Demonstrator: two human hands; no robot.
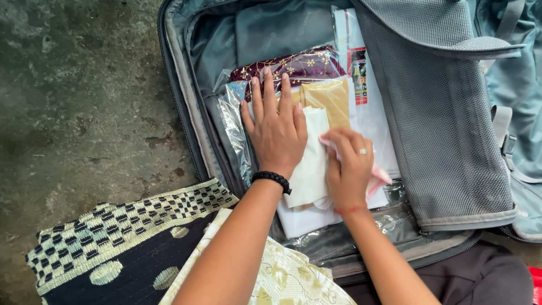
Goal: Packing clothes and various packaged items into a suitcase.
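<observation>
Two hands in open suitcase point(186, 101) — left hand point(276, 135) spread flat on white cloth point(310, 169), right hand point(349, 169) pinching it.

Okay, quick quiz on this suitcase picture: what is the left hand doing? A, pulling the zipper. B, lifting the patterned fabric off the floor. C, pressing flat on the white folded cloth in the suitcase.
C: the left hand lies flat, fingers spread, on the white folded cloth inside the open suitcase.
</observation>
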